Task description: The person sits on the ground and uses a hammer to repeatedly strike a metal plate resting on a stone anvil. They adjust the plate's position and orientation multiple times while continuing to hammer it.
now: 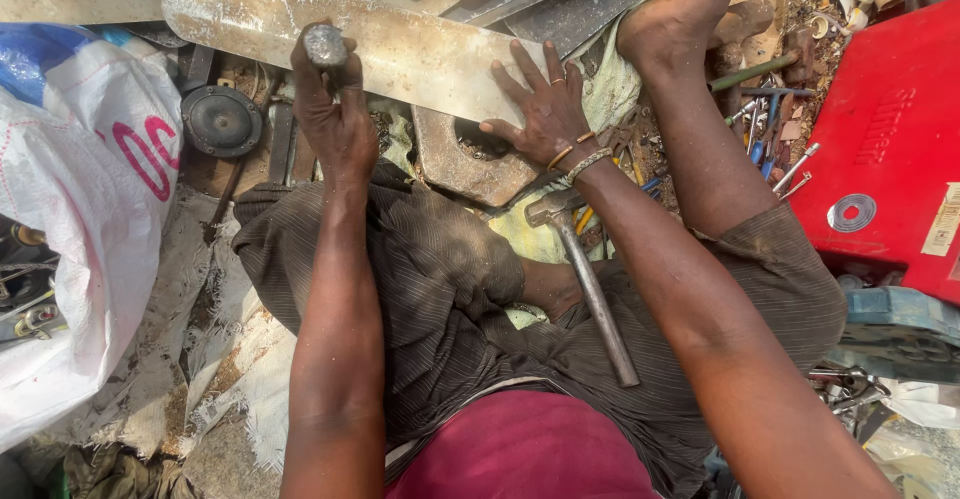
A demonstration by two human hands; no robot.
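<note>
While the left hand (335, 109) is clenched tight around a short metal punch (325, 47) whose battered grey head pokes up above the fist, left of centre in the upper part of the frame, the right hand (545, 104) lies spread wide and flat, fingers splayed, holding nothing. Its palm presses on a long, scuffed metal blade (400, 49) that runs from the upper left towards the middle. Just below that hand sits a rusty flat plate with a hole (470, 159). A hammer (590, 284) with a steel shaft rests across the person's lap, head near the right wrist. A bare foot (680, 14) is planted at the upper right, beside scattered tools and scrap. A round black disc (220, 119) lies left of the fist, a white woven sack (85, 219) fills the left edge, and a red metal case (885, 149) the right.
</note>
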